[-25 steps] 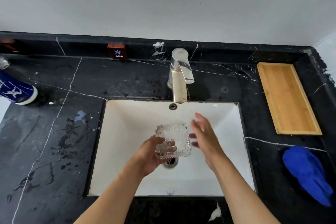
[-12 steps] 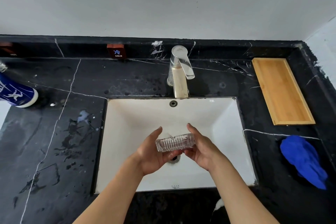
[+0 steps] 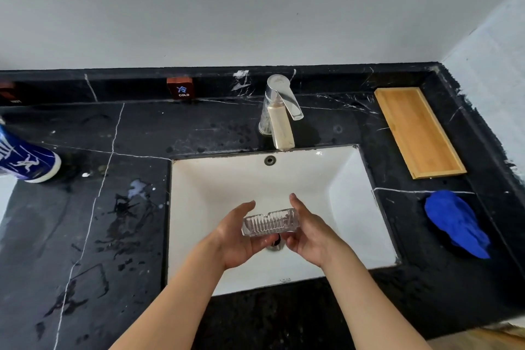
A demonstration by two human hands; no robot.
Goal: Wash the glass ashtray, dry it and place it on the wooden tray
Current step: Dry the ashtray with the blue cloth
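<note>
1. The glass ashtray is held level over the white sink, above the drain.
2. The left hand cups its left end — fingers curled under, thumb up behind.
3. The right hand grips the right end likewise.
4. The wooden tray lies on the black counter, back right — a blue cloth nearer.

We see the ashtray over the sink, the faucet behind it, and tray and cloth along the counter's right edge.
</note>
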